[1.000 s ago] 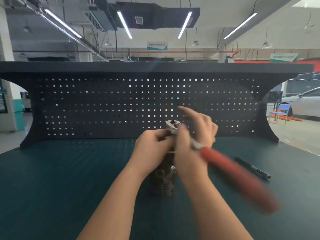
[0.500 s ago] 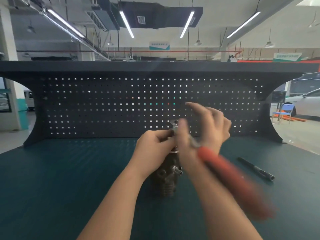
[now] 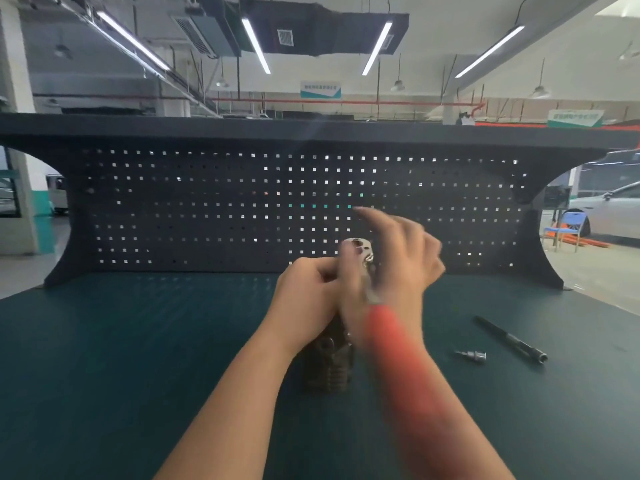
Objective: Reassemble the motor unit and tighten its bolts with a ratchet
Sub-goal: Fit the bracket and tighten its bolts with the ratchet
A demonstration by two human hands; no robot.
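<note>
The dark ribbed motor unit [image 3: 329, 368] stands upright on the green bench mat, mostly hidden behind my wrists. My left hand [image 3: 304, 296] grips its upper part with curled fingers. A ratchet sits on top of the unit, its silver head [image 3: 358, 247] showing above my hands. Its red handle [image 3: 384, 337] is blurred and lies over my right forearm. My right hand [image 3: 398, 258] holds the ratchet's shaft near the head, with its index finger stretched out toward the pegboard.
A black extension bar [image 3: 510, 339] lies on the mat [image 3: 121, 358] to the right, with a small silver socket piece [image 3: 472, 355] just in front of it. A dark pegboard [image 3: 207, 209] closes off the back of the bench.
The ratchet's red handle has swung from pointing down-right toward me, now lying blurred along my right forearm. The small silver piece on the mat has come into view. My left hand stayed put.
</note>
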